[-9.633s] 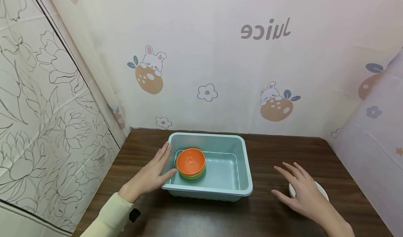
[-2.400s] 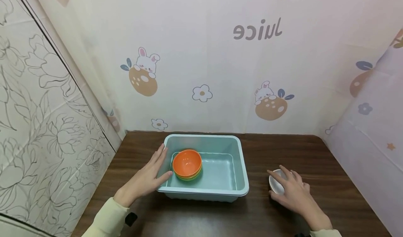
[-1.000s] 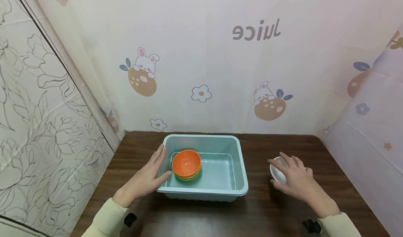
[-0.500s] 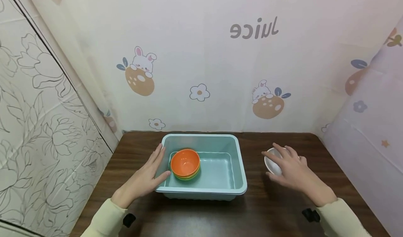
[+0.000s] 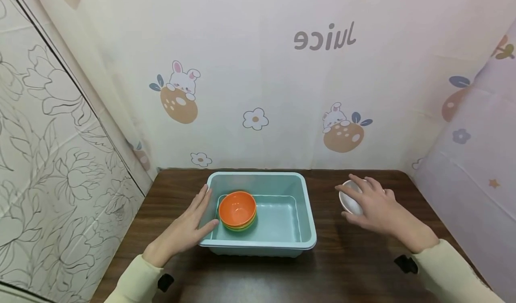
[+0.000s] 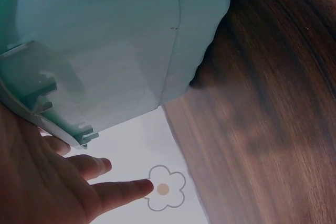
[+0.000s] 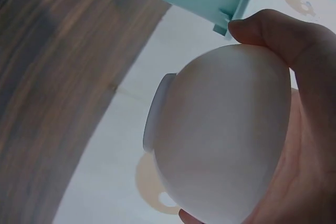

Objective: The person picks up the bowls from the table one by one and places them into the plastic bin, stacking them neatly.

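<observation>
Fingers of my right hand (image 5: 372, 206) curl round white bowl (image 5: 350, 199), lifted; left hand (image 5: 183, 231), spread, rests on teal tub (image 5: 308, 222) w/ orange bowl (image 5: 237, 208).

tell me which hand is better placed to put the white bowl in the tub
Right, most likely. The right hand already grips the white bowl, lifted beside the teal tub. The left hand lies flat against the tub's left wall, steadying it.

Left hand (image 5: 183, 229) lies flat, fingers straight and together, thumb spread. Right hand (image 5: 372, 204) is raised, fingers and thumb curled in a cupping grip, sleeve at the wrist.
</observation>
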`<action>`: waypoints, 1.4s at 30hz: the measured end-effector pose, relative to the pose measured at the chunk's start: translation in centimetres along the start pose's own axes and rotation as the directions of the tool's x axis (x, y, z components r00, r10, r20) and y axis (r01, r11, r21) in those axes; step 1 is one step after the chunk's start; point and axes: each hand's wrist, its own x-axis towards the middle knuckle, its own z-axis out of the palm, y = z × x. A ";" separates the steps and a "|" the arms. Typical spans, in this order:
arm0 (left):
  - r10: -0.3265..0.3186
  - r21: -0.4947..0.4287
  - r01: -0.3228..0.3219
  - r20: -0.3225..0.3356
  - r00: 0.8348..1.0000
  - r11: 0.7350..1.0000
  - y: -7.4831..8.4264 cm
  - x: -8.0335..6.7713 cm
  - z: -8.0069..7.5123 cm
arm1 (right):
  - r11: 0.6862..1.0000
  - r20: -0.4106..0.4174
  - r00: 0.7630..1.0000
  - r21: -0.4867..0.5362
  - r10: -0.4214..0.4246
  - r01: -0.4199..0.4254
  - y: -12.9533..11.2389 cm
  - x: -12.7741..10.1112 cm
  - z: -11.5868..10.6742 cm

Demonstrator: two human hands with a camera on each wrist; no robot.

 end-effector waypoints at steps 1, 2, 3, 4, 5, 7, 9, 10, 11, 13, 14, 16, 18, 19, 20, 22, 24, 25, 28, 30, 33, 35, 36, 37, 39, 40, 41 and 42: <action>0.002 0.003 -0.002 -0.001 1.000 1.000 0.0 0.0 0.0 | 1.000 0.001 1.000 -0.004 -0.002 0.002 0.0 0.1 -0.3; 0.003 0.003 -0.003 -0.001 1.000 1.000 0.0 0.0 0.0 | 1.000 0.001 1.000 -0.008 -0.006 0.006 -0.1 0.3 -0.5; 0.004 0.003 -0.004 -0.002 1.000 1.000 0.0 0.0 0.0 | 1.000 0.001 1.000 -0.010 -0.009 0.009 -0.1 0.5 -0.8; 0.005 0.001 -0.005 -0.003 1.000 1.000 0.0 0.0 0.0 | 1.000 0.001 1.000 -0.012 -0.013 0.013 -0.2 0.7 -1.0; 0.006 -0.001 -0.006 -0.003 1.000 1.000 0.0 0.0 0.0 | 1.000 0.000 1.000 -0.017 -0.018 0.018 -0.2 0.9 -1.3; 0.007 -0.004 -0.007 -0.003 1.000 1.000 -0.1 0.0 0.0 | 1.000 -0.005 1.000 -0.019 -0.023 0.023 -0.4 1.3 -1.7; 0.007 -0.003 -0.007 -0.004 1.000 1.000 -0.1 0.0 0.0 | 0.999 -0.011 0.999 -0.019 -0.032 0.032 -0.6 1.6 -2.1; 0.008 -0.003 -0.008 -0.005 1.000 1.000 -0.1 0.0 0.1 | 0.999 -0.011 0.999 -0.019 -0.036 0.036 -0.7 1.8 -2.3; 0.007 0.000 -0.007 -0.004 1.000 1.000 -0.1 0.0 0.0 | 0.999 -0.013 0.999 -0.017 -0.040 0.040 -0.9 2.0 -2.6; 0.007 0.002 -0.007 -0.005 1.000 1.000 -0.1 0.0 0.0 | 0.999 -0.014 0.999 -0.005 -0.044 0.044 -1.2 2.3 -3.1; 0.008 0.001 -0.008 -0.006 1.000 1.000 -0.1 0.1 0.0 | 0.999 -0.014 0.999 0.002 -0.046 0.046 -1.4 2.6 -3.4; 0.010 0.002 -0.010 -0.007 1.000 1.000 -0.1 0.1 0.0 | 0.999 -0.015 0.999 0.020 -0.047 0.048 -1.8 3.0 -4.0; 0.013 0.002 -0.013 -0.007 1.000 1.000 -0.1 0.1 0.0 | 0.998 -0.022 0.998 0.043 -0.052 0.053 -2.2 3.4 -4.5; 0.012 0.003 -0.012 -0.007 1.000 1.000 -0.2 0.1 0.0 | 0.997 -0.026 0.998 0.054 -0.055 0.056 -2.5 3.7 -4.8; 0.012 0.004 -0.012 -0.006 1.000 1.000 -0.2 0.1 0.0 | 0.996 -0.031 0.998 0.064 -0.060 0.061 -2.7 3.9 -5.0; 0.010 0.004 -0.010 -0.006 1.000 1.000 -0.2 0.2 0.1 | 0.994 -0.043 0.997 0.083 -0.067 0.070 -3.1 4.3 -5.4; 0.006 0.002 -0.006 -0.004 1.000 1.000 -0.2 0.1 0.1 | 0.992 -0.049 0.996 0.100 -0.071 0.076 -3.6 4.7 -5.7; 0.005 -0.001 -0.005 -0.003 1.000 1.000 -0.2 0.1 0.1 | 0.991 -0.053 0.996 0.105 -0.074 0.079 -3.7 4.9 -5.9; 0.005 -0.005 -0.005 -0.002 1.000 1.000 -0.2 0.1 0.1 | 0.988 -0.054 0.994 0.123 -0.090 0.096 -4.4 5.5 -6.3; 0.006 -0.005 -0.006 -0.003 1.000 1.000 -0.2 0.0 0.0 | 0.986 -0.053 0.993 0.125 -0.108 0.114 -4.9 5.8 -6.5; 0.005 -0.004 -0.005 -0.002 1.000 1.000 -0.1 0.0 0.0 | 0.983 -0.054 0.989 0.118 -0.137 0.143 -5.7 6.3 -6.7; 0.005 -0.003 -0.005 -0.003 1.000 1.000 -0.1 0.0 0.0 | 0.980 -0.054 0.986 0.114 -0.157 0.162 -6.2 6.7 -6.8; 0.006 -0.002 -0.006 -0.004 1.000 1.000 -0.1 0.0 0.0 | 0.979 -0.051 0.985 0.111 -0.165 0.170 -6.5 6.9 -6.8; 0.005 -0.002 -0.005 -0.005 1.000 1.000 0.0 0.0 0.0 | 0.978 -0.045 0.984 0.110 -0.171 0.175 -6.7 7.1 -6.8; 0.002 0.000 -0.002 -0.005 1.000 1.000 -0.1 0.0 0.0 | 0.976 -0.039 0.982 0.110 -0.187 0.190 -7.2 7.5 -6.9; 0.004 0.002 -0.004 -0.007 1.000 1.000 -0.1 0.0 0.0 | 0.974 -0.036 0.980 0.108 -0.196 0.199 -7.4 7.7 -6.9; 0.003 0.003 -0.003 -0.007 1.000 1.000 -0.1 0.0 0.0 | 0.973 -0.036 0.978 0.104 -0.205 0.207 -7.6 7.9 -6.9; 0.001 0.002 -0.001 -0.006 1.000 1.000 -0.1 0.0 0.0 | 0.972 -0.032 0.977 0.100 -0.210 0.212 -7.8 8.2 -6.9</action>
